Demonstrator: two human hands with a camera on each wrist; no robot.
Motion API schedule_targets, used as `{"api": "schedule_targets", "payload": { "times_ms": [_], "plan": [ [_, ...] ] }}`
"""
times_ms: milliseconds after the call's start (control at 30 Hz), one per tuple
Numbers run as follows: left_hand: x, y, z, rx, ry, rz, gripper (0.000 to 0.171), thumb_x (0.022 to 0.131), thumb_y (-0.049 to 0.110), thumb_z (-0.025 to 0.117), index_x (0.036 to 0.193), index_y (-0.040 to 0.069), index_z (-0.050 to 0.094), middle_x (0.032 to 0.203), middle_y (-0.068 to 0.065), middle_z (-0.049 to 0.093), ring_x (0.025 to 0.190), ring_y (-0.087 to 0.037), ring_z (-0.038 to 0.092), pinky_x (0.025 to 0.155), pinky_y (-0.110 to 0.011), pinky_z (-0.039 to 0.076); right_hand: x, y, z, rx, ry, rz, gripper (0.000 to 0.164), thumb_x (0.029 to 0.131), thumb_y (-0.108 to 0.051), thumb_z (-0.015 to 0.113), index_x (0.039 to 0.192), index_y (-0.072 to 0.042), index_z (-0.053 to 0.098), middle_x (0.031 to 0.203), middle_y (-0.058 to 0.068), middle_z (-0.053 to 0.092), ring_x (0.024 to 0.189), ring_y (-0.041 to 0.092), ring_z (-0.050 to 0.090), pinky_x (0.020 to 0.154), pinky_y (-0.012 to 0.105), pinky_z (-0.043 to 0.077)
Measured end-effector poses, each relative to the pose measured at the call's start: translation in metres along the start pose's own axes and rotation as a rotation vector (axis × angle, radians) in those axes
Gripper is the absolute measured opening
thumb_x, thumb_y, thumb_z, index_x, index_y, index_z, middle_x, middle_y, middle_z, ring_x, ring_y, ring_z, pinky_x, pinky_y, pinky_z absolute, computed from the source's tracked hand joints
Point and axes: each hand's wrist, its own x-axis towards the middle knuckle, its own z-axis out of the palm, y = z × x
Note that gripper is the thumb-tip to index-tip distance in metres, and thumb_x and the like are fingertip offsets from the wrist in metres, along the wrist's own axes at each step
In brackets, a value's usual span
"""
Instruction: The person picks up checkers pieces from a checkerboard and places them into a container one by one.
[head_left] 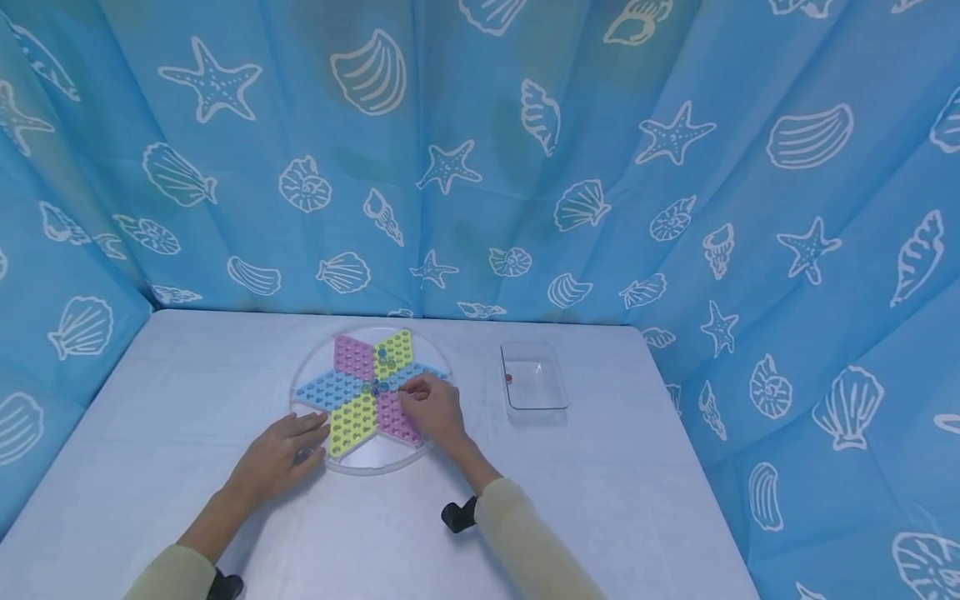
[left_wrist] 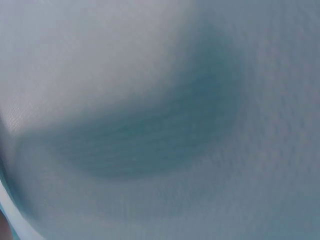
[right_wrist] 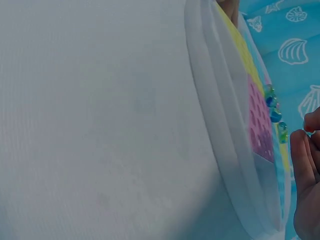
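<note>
A round Chinese checkers board (head_left: 352,421) with a pink, yellow and blue star lies on the table. Glass marbles (head_left: 380,387) sit near its centre, and others stand on the far yellow point. Over the board's right side, my right hand (head_left: 435,408) pinches a small glassy marble between thumb and finger; in the right wrist view only a sliver of that marble (right_wrist: 308,132) shows. My left hand (head_left: 277,458) rests at the board's front left rim with its fingers extended. The left wrist view holds mostly blurred cloth and a shadow.
Right of the board stands a clear rectangular container (head_left: 536,408) with a reddish marble (head_left: 508,379) by its left wall. A white cloth (head_left: 615,483) covers the table. Blue shell-print curtains (head_left: 480,233) hang behind and at both sides.
</note>
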Motion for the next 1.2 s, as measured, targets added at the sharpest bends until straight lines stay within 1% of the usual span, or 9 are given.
{"api": "schedule_targets", "payload": {
  "times_ms": [167, 467, 567, 633, 700, 800, 867, 933, 1200],
  "plan": [
    [0.000, 0.000, -0.001, 0.006, 0.017, 0.018, 0.036, 0.089, 0.024, 0.070, 0.119, 0.005, 0.071, 0.133, -0.012, 0.063, 0.121, -0.032, 0.059, 0.112, -0.052, 0.037, 0.002, 0.001, -0.016, 0.008, 0.030, -0.058, 0.007, 0.088, -0.014, 0.075, 0.094, -0.013, 0.072, 0.087, -0.007, 0.072, 0.077, 0.004, 0.066, 0.072, 0.021, 0.057],
    [0.000, 0.001, 0.001, 0.019, -0.001, -0.004, 0.037, 0.090, 0.025, 0.069, 0.121, 0.005, 0.071, 0.134, -0.012, 0.062, 0.123, -0.032, 0.058, 0.113, -0.051, 0.036, 0.006, 0.001, -0.051, -0.013, 0.050, -0.037, 0.011, 0.090, -0.012, 0.073, 0.101, -0.010, 0.070, 0.094, -0.003, 0.073, 0.085, 0.009, 0.067, 0.076, 0.021, 0.057],
    [-0.001, 0.001, 0.002, 0.014, 0.013, -0.005, 0.037, 0.089, 0.026, 0.069, 0.120, 0.005, 0.071, 0.134, -0.012, 0.062, 0.123, -0.032, 0.058, 0.113, -0.051, 0.036, 0.007, 0.004, -0.061, -0.017, 0.056, -0.038, 0.015, 0.090, -0.011, 0.073, 0.104, -0.008, 0.071, 0.095, -0.002, 0.073, 0.087, 0.011, 0.067, 0.081, 0.028, 0.059],
    [-0.001, 0.001, 0.002, 0.014, 0.023, -0.004, 0.036, 0.089, 0.025, 0.069, 0.119, 0.006, 0.071, 0.134, -0.011, 0.063, 0.123, -0.032, 0.058, 0.113, -0.051, 0.036, 0.008, 0.005, -0.067, -0.038, 0.060, -0.029, 0.018, 0.090, -0.012, 0.073, 0.107, -0.007, 0.072, 0.096, -0.003, 0.073, 0.088, 0.011, 0.067, 0.096, 0.037, 0.052],
    [-0.001, 0.002, 0.003, 0.015, 0.025, -0.005, 0.036, 0.089, 0.026, 0.069, 0.120, 0.006, 0.071, 0.134, -0.011, 0.063, 0.123, -0.032, 0.058, 0.113, -0.051, 0.036, 0.008, 0.008, -0.073, -0.058, 0.066, -0.024, 0.018, 0.090, -0.013, 0.072, 0.108, -0.007, 0.073, 0.096, -0.003, 0.074, 0.089, 0.011, 0.067, 0.102, 0.045, 0.047],
    [0.000, 0.002, 0.002, 0.017, 0.018, -0.010, 0.037, 0.090, 0.026, 0.068, 0.120, 0.006, 0.071, 0.135, -0.011, 0.062, 0.124, -0.032, 0.058, 0.113, -0.050, 0.036, 0.009, 0.011, -0.082, -0.076, 0.070, -0.014, 0.018, 0.091, -0.014, 0.072, 0.108, -0.008, 0.073, 0.097, -0.002, 0.073, 0.090, 0.012, 0.067, 0.101, 0.043, 0.048],
    [0.000, 0.003, 0.001, 0.013, 0.006, -0.017, 0.037, 0.090, 0.026, 0.068, 0.121, 0.006, 0.070, 0.135, -0.011, 0.062, 0.124, -0.032, 0.057, 0.114, -0.050, 0.035, 0.010, 0.014, -0.087, -0.080, 0.071, -0.011, 0.018, 0.092, -0.014, 0.071, 0.109, -0.007, 0.073, 0.098, -0.001, 0.073, 0.090, 0.013, 0.067, 0.088, 0.032, 0.057],
    [0.000, 0.003, 0.001, 0.009, -0.004, -0.024, 0.036, 0.091, 0.026, 0.068, 0.121, 0.006, 0.070, 0.135, -0.011, 0.062, 0.125, -0.032, 0.057, 0.114, -0.050, 0.035, 0.011, 0.017, -0.092, -0.084, 0.077, -0.014, 0.018, 0.092, -0.013, 0.071, 0.108, -0.007, 0.073, 0.098, 0.000, 0.073, 0.089, 0.014, 0.067, 0.080, 0.027, 0.060],
    [0.000, 0.003, 0.001, 0.009, 0.005, -0.014, 0.036, 0.090, 0.025, 0.069, 0.121, 0.006, 0.071, 0.135, -0.012, 0.062, 0.124, -0.032, 0.057, 0.113, -0.051, 0.035, 0.017, 0.031, -0.113, -0.108, 0.085, -0.003, 0.017, 0.092, -0.010, 0.071, 0.108, -0.006, 0.073, 0.097, 0.001, 0.072, 0.088, 0.015, 0.066, 0.079, 0.026, 0.060]
  ]
}}
